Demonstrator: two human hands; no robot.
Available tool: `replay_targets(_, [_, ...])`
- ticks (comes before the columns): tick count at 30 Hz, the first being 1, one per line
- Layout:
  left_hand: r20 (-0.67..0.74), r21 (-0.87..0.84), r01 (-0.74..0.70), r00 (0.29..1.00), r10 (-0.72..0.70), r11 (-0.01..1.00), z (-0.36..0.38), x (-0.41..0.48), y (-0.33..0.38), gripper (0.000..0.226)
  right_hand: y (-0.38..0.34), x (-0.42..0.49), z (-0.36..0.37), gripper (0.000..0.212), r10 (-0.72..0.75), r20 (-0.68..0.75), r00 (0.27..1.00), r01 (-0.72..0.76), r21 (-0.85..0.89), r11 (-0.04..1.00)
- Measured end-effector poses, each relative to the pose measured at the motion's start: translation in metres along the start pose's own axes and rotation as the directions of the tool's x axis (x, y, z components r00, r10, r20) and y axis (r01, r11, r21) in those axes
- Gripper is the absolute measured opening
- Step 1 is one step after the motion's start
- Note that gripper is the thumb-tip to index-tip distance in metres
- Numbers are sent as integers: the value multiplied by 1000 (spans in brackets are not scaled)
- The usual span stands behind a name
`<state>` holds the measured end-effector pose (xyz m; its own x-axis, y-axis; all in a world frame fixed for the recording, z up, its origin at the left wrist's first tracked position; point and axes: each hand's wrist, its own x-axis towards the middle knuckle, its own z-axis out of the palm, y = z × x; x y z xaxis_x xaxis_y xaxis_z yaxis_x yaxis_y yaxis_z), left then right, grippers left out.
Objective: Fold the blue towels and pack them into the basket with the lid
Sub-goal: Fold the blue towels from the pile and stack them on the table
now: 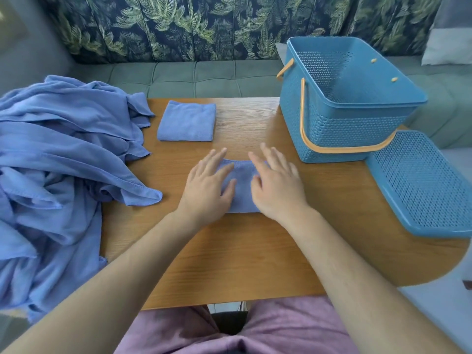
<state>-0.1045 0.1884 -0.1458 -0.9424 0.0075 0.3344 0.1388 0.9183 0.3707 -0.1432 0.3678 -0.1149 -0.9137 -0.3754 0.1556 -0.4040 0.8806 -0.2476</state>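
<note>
A folded blue towel (242, 186) lies in the middle of the wooden table (229, 264). My left hand (208, 187) and my right hand (277, 186) both press flat on it with straight fingers, covering its left and right sides. A second folded blue towel (187, 121) lies farther back, apart from my hands. A heap of unfolded blue towels (58, 162) covers the table's left side. The blue basket (339, 98) with orange handles stands empty at the back right. Its blue perforated lid (424, 185) lies on the table beside it, at the right edge.
A green sofa (194, 77) with a leaf-patterned back runs behind the table. A pale cushion (444, 48) sits at the far right. Bare wood shows between my hands and the front edge of the table.
</note>
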Motion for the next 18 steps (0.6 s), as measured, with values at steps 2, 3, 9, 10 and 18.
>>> replay_targets(2, [129, 16, -24, 991, 21, 1000, 7, -4, 5, 63, -16, -7, 12, 63, -71, 32, 997, 71, -11, 997])
replay_targets(3, [176, 24, -3, 984, -1, 1000, 11, -7, 2, 69, -17, -10, 21, 63, -69, 75, 995, 70, -19, 997])
replay_targets(9, [196, 12, 38, 980, -40, 999, 19, -14, -15, 75, 7, -19, 45, 57, 6, 155, 988, -3, -20, 1000])
replay_targets(10, [192, 12, 41, 980, -43, 999, 20, -13, -14, 75, 6, -16, 44, 58, 5, 170, 985, 2, -46, 999])
replay_targets(18, [238, 50, 21, 971, -32, 999, 38, 34, -11, 79, -15, -1, 34, 50, 47, 48, 998, -41, -110, 993])
